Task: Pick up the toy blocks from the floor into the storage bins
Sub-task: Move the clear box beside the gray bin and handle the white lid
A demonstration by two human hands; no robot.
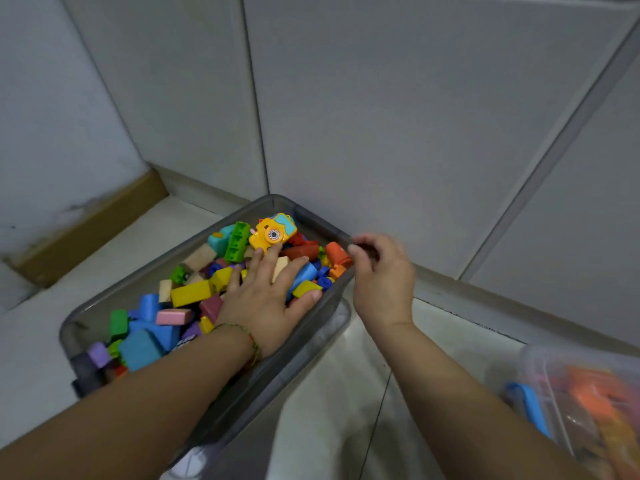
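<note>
A grey see-through storage bin (194, 244) stands on the pale floor in a corner, filled with several coloured toy blocks (192, 292) and a yellow toy camera (273, 233). My left hand (266, 303) lies flat on the blocks inside the bin, fingers spread and straight. My right hand (381, 275) hovers at the bin's right rim, fingers curled; it is blurred and I cannot tell whether it grips the rim or holds anything.
A second clear bin (540, 362) with orange and blue toys stands at the lower right. Grey cabinet doors (381, 116) rise right behind the bins. A brown skirting board (90, 223) runs along the left wall.
</note>
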